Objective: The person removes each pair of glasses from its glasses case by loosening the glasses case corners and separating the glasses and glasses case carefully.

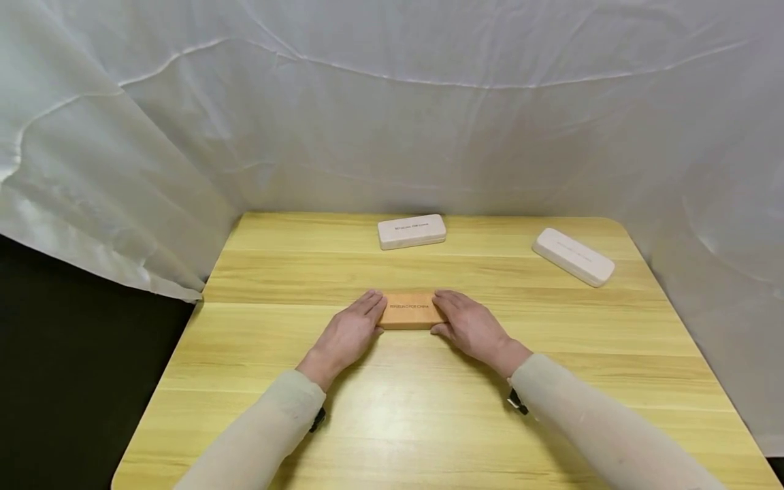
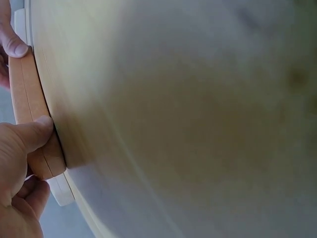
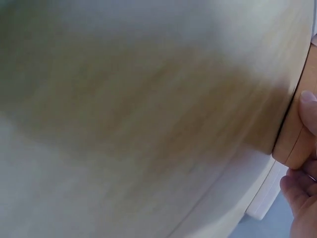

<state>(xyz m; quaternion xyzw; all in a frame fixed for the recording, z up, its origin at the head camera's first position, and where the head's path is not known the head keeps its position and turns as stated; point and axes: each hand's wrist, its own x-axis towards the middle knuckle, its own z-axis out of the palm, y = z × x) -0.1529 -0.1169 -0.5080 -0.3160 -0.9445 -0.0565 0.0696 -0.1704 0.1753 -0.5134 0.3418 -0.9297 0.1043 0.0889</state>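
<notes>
An orange glasses case (image 1: 409, 310) with dark lettering on its lid lies flat on the wooden table, its long side across my view. My left hand (image 1: 347, 335) grips its left end, and the right end is held by my right hand (image 1: 473, 328). On each side the thumb presses the near long side while the fingers lie over the top and end. In the left wrist view a seam runs along the side of the orange case (image 2: 26, 94), and the lid looks closed. The right wrist view shows only one end of the case (image 3: 292, 141) with the thumb on it.
A white glasses case (image 1: 412, 232) lies near the table's back edge, beyond the orange one. Another white case (image 1: 574, 257) sits at an angle toward the back right. White cloth (image 1: 392, 136) hangs behind the wooden table (image 1: 404, 408) and along its sides.
</notes>
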